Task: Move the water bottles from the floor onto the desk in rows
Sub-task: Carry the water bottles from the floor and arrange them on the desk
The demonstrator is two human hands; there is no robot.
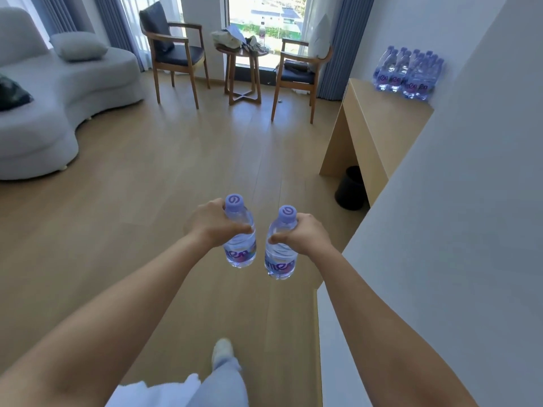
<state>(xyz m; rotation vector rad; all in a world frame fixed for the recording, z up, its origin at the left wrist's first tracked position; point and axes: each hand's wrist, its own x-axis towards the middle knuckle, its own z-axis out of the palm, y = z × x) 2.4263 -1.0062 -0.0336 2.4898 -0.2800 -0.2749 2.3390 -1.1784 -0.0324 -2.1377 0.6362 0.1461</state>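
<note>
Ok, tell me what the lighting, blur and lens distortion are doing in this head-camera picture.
Head view: daylight through the window overexposes the scene outside; wide-angle lens bends the white wall and desk; the held bottles are fairly sharp, the bottles on the desk soft, labels smeared.

Your left hand (pixel 212 225) covers the shoulder of the bottle (pixel 239 234) it grips, and your fingers on its far side are hidden. Your right hand (pixel 302 235) does the same to the second bottle (pixel 279 248), whose label shows only part of a word. The bottles on the desk (pixel 409 74) stand so close together that you cannot count them, and the back ones are hidden by the front ones. The desk (pixel 379 118) is cut off on its right by the near wall (pixel 458 201). The bin (pixel 351 188) under it shows only in part. The clutter on the small round table (pixel 241 41) is too blurred to name. The sofa (pixel 44 113) runs out of the left edge.
</note>
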